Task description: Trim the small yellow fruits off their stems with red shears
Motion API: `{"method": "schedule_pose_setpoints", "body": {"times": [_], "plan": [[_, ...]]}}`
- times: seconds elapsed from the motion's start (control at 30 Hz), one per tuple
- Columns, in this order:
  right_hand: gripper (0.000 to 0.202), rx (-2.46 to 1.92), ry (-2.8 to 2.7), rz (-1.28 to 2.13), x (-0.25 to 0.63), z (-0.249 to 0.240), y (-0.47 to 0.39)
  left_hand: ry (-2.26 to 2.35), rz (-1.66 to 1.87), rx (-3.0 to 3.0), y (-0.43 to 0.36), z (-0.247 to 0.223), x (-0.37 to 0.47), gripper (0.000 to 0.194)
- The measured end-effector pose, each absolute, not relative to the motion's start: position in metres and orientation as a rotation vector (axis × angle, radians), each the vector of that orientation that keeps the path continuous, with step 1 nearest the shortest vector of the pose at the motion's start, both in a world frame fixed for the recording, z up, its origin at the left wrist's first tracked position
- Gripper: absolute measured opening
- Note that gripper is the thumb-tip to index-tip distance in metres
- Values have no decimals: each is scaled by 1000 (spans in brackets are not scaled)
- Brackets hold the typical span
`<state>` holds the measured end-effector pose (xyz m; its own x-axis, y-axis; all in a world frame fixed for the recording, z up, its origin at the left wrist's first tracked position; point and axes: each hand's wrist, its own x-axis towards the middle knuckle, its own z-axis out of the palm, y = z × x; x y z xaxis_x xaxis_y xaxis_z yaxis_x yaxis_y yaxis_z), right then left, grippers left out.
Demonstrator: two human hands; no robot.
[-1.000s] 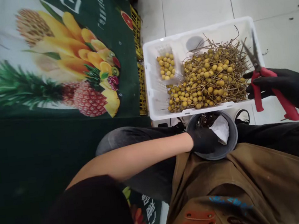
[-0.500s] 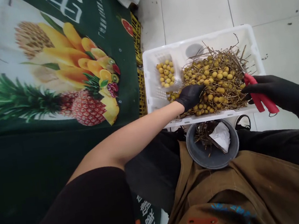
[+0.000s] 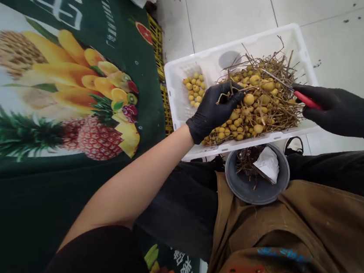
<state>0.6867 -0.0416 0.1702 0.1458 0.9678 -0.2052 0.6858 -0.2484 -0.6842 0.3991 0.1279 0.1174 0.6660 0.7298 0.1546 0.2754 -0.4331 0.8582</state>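
Note:
My left hand (image 3: 219, 103), in a black glove, is closed round the stems of a longan bunch (image 3: 254, 81), raised over the pile. Several yellow-brown fruits and bare twigs stick out to the right of its fingers. Red-handled scissors (image 3: 307, 99) are in my gloved right hand (image 3: 336, 110), their blades pointing up and left toward the raised bunch. Below lies a heap of longans on twigs (image 3: 243, 125) in a white plastic crate (image 3: 307, 58). At the crate's left end, a clear punnet holds loose longans (image 3: 195, 89); my left hand partly hides it.
A grey bucket (image 3: 261, 196) with twigs and white crumpled paper (image 3: 267, 165) stands between my legs, below the crate. To the left is a green fruit-print banner (image 3: 141, 66), with yellow crates (image 3: 157, 47) along its edge. Pale floor tiles (image 3: 229, 8) lie beyond.
My left hand has come up out of the heap and left, now holding a longan bunch. The scissors have swung from lying alongside the heap to pointing at that bunch.

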Motion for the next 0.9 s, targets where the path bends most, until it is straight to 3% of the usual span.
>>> {"method": "schedule_pose_setpoints", "body": {"times": [0.13, 0.37, 0.67, 0.9], "plan": [[44, -2027, -1326, 1169, 686, 188, -49, 828, 699, 1956, 127, 118, 403, 44], [29, -1703, -968, 1774, 667, 201, -61, 797, 886, 2074, 126, 111, 405, 37], [34, -1630, -591, 1876, 659, 201, -56, 741, 981, 1968, 112, 116, 409, 48], [40, -1623, -395, 1918, 653, 207, -60, 744, 1049, 1880, 112, 105, 414, 46]]}}
